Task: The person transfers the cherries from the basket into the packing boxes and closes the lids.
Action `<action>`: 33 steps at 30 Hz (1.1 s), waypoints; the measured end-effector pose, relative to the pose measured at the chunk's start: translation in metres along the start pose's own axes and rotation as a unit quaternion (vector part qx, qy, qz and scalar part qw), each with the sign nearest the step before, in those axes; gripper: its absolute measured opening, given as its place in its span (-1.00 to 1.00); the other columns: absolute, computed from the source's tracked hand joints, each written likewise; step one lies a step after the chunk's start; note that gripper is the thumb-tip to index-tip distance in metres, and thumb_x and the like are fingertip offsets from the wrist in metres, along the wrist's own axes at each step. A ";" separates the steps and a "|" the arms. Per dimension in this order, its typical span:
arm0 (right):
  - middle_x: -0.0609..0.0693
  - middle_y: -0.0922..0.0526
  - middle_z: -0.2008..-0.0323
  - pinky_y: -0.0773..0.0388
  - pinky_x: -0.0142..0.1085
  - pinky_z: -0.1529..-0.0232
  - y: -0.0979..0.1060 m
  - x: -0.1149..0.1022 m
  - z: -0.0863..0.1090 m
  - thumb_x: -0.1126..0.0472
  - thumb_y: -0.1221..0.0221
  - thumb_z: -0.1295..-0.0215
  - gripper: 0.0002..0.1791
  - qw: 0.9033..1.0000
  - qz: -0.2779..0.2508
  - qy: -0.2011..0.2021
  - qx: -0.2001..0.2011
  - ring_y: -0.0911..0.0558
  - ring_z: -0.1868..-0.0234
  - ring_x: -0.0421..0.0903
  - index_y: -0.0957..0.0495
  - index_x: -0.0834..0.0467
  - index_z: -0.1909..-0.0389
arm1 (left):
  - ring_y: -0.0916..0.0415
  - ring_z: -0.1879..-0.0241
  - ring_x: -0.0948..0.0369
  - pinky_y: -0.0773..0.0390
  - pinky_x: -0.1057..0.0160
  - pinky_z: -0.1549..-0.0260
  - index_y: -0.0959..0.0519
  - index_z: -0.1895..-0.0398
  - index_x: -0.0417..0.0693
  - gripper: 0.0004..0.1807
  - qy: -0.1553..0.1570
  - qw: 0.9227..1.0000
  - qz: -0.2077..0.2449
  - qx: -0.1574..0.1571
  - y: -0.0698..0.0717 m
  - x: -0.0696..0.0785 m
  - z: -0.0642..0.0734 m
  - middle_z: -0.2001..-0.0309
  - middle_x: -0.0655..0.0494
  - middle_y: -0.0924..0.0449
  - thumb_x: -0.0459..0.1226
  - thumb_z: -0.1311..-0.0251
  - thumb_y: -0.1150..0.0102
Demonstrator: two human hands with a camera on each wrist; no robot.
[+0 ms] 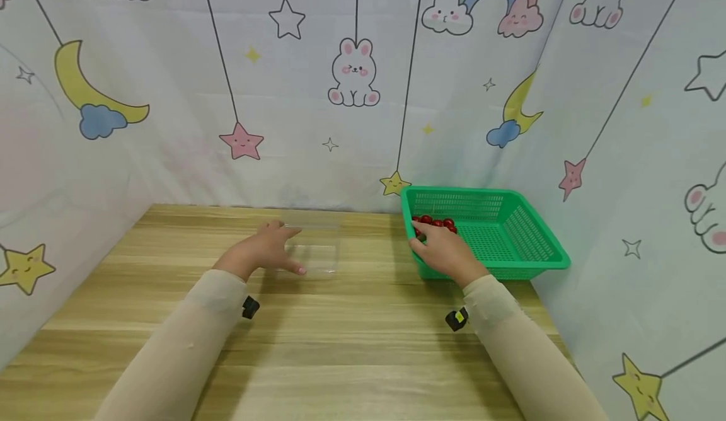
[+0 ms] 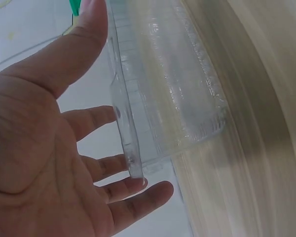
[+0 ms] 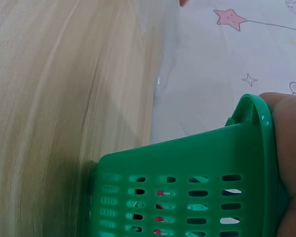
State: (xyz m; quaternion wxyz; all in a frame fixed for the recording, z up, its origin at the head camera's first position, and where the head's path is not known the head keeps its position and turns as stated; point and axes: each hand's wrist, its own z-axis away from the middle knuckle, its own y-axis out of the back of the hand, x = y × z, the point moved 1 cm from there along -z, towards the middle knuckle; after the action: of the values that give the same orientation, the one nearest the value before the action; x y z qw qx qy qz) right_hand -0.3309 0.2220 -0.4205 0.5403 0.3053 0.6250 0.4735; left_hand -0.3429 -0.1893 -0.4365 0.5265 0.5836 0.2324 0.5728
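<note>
My left hand [image 1: 271, 249] is at the left end of a clear plastic box [image 2: 172, 84] on the table. Its thumb and fingers are spread apart, with fingertips right at the box's rim in the left wrist view. My right hand [image 1: 445, 249] reaches over the left rim of a green plastic basket [image 1: 488, 263], thumb and index finger apart by that rim. Several small, shiny, round red fruits [image 1: 449, 223] lie in the basket's left end, beside this hand. The basket wall hides most of the right fingers in the right wrist view, so I cannot tell their grip.
The wood-grain table [image 1: 340, 351] runs up to a white cloth backdrop [image 1: 283, 93] printed with stars, rabbits and moons. The cloth also hangs on both sides. The basket stands at the back right, close to the right-hand cloth. A stretch of table separates box and basket.
</note>
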 end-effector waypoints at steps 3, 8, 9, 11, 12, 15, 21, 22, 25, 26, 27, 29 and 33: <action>0.13 -0.76 -0.41 -0.30 -0.19 0.48 0.000 -0.001 0.000 -0.12 -0.01 -0.78 -0.28 1.000 0.002 -0.002 -0.001 -0.23 0.68 -0.15 -0.30 0.03 -0.81 | 0.10 -0.78 -0.50 -0.22 -0.62 -0.62 -0.25 -0.84 -0.07 0.26 -0.006 1.000 -0.010 0.000 -0.005 0.013 -0.008 -0.78 -0.50 -0.02 0.21 -0.21 -0.70; 0.10 -0.84 -0.22 -0.27 -0.22 0.51 -0.001 -0.002 0.001 -0.12 0.00 -0.80 -0.28 1.000 0.012 0.001 -0.004 -0.22 0.69 -0.16 -0.28 0.04 -0.82 | 0.14 -0.80 -0.49 -0.20 -0.62 -0.63 -0.25 -0.84 -0.03 0.25 -0.011 1.000 -0.018 -0.006 -0.014 0.029 -0.017 -0.80 -0.47 0.02 0.23 -0.22 -0.69; 0.10 -0.87 -0.07 -0.25 -0.23 0.52 -0.001 -0.002 0.001 -0.13 0.01 -0.80 -0.28 1.000 0.017 0.002 -0.007 -0.21 0.69 -0.17 -0.27 0.04 -0.82 | 0.15 -0.81 -0.48 -0.19 -0.62 -0.63 -0.25 -0.85 -0.02 0.25 -0.012 1.000 -0.016 -0.007 -0.016 0.032 -0.019 -0.81 -0.46 0.02 0.23 -0.22 -0.69; 0.06 -0.84 0.26 -0.20 -0.24 0.56 -0.001 -0.004 0.002 -0.12 0.03 -0.81 -0.28 1.000 0.025 0.004 -0.011 -0.18 0.71 -0.16 -0.25 0.05 -0.83 | 0.14 -0.81 -0.46 -0.21 -0.60 -0.64 -0.26 -0.84 -0.01 0.25 -0.015 1.000 -0.017 -0.008 -0.020 0.040 -0.022 -0.81 -0.45 0.01 0.24 -0.21 -0.69; 0.04 -0.77 0.42 -0.18 -0.24 0.57 0.000 -0.005 0.003 -0.11 0.03 -0.82 -0.28 1.000 0.028 0.006 -0.013 -0.17 0.71 -0.16 -0.24 0.06 -0.83 | 0.13 -0.81 -0.45 -0.22 -0.59 -0.64 -0.26 -0.84 -0.01 0.25 -0.018 1.000 -0.019 -0.008 -0.021 0.044 -0.023 -0.81 -0.45 0.00 0.25 -0.21 -0.69; -0.03 -0.55 0.68 -0.15 -0.24 0.58 0.002 -0.008 0.004 -0.10 0.06 -0.83 -0.28 0.999 0.041 0.012 -0.017 -0.14 0.71 -0.15 -0.22 0.09 -0.83 | 0.11 -0.82 -0.43 -0.25 -0.54 -0.66 -0.27 -0.84 -0.01 0.25 -0.024 0.999 -0.025 -0.007 -0.025 0.057 -0.029 -0.81 -0.43 -0.01 0.27 -0.21 -0.67; -0.07 -0.46 0.72 -0.13 -0.24 0.58 0.002 -0.010 0.005 -0.12 0.09 -0.84 -0.28 0.998 0.060 0.010 -0.024 -0.14 0.71 -0.16 -0.20 0.08 -0.84 | 0.05 -0.80 -0.40 -0.31 -0.48 -0.66 -0.30 -0.82 -0.02 0.23 -0.033 0.999 -0.042 -0.005 -0.033 0.076 -0.039 -0.80 -0.42 -0.05 0.31 -0.23 -0.63; -0.07 -0.46 0.72 -0.13 -0.24 0.58 0.001 -0.010 0.004 -0.12 0.10 -0.84 -0.28 0.998 0.063 0.009 -0.024 -0.14 0.71 -0.16 -0.20 0.08 -0.84 | 0.05 -0.80 -0.39 -0.31 -0.47 -0.66 -0.30 -0.82 -0.01 0.22 -0.033 0.999 -0.042 -0.004 -0.034 0.078 -0.039 -0.80 -0.41 -0.05 0.31 -0.24 -0.63; -0.07 -0.46 0.72 -0.11 -0.25 0.60 0.000 -0.009 0.003 -0.12 0.12 -0.85 -0.27 0.997 0.078 0.011 -0.026 -0.13 0.71 -0.16 -0.18 0.08 -0.84 | 0.07 -0.81 -0.38 -0.32 -0.46 -0.66 -0.30 -0.82 -0.01 0.21 -0.030 0.999 -0.043 0.001 -0.036 0.083 -0.041 -0.81 -0.41 -0.02 0.32 -0.25 -0.61; -0.07 -0.46 0.72 -0.10 -0.25 0.60 0.000 -0.009 0.002 -0.12 0.12 -0.85 -0.28 0.996 0.083 0.010 -0.027 -0.13 0.71 -0.16 -0.18 0.08 -0.85 | 0.08 -0.81 -0.38 -0.33 -0.47 -0.65 -0.30 -0.83 0.00 0.21 -0.029 0.999 -0.044 0.003 -0.037 0.084 -0.041 -0.82 -0.41 0.00 0.32 -0.26 -0.60; -0.07 -0.47 0.72 -0.10 -0.25 0.60 0.000 -0.008 0.002 -0.12 0.12 -0.85 -0.28 0.996 0.087 0.009 -0.029 -0.13 0.71 -0.16 -0.17 0.08 -0.85 | 0.10 -0.82 -0.39 -0.33 -0.47 -0.65 -0.29 -0.83 0.01 0.21 -0.028 0.999 -0.045 0.003 -0.038 0.085 -0.041 -0.82 -0.40 0.02 0.33 -0.27 -0.59; -0.06 -0.49 0.71 -0.10 -0.25 0.61 0.000 -0.008 0.001 -0.12 0.13 -0.85 -0.27 0.995 0.095 0.008 -0.031 -0.14 0.71 -0.16 -0.16 0.07 -0.85 | 0.12 -0.82 -0.40 -0.35 -0.48 -0.64 -0.29 -0.83 0.02 0.20 -0.029 0.998 -0.050 0.006 -0.040 0.087 -0.043 -0.83 -0.41 0.03 0.34 -0.28 -0.57; -0.04 -0.53 0.69 -0.12 -0.24 0.60 0.000 -0.009 0.002 -0.13 0.15 -0.86 -0.27 0.994 0.107 0.010 -0.035 -0.16 0.71 -0.15 -0.15 0.09 -0.85 | 0.15 -0.83 -0.40 -0.37 -0.49 -0.62 -0.28 -0.84 0.05 0.18 -0.030 0.998 -0.059 0.008 -0.043 0.088 -0.045 -0.84 -0.40 0.05 0.37 -0.31 -0.52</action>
State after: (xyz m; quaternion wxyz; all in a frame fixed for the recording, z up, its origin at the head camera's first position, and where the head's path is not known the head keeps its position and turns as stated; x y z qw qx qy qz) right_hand -0.3266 0.2149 -0.4172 0.4904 0.3468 0.5772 0.5533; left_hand -0.3491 -0.0825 -0.4466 0.5612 0.5904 0.2548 0.5212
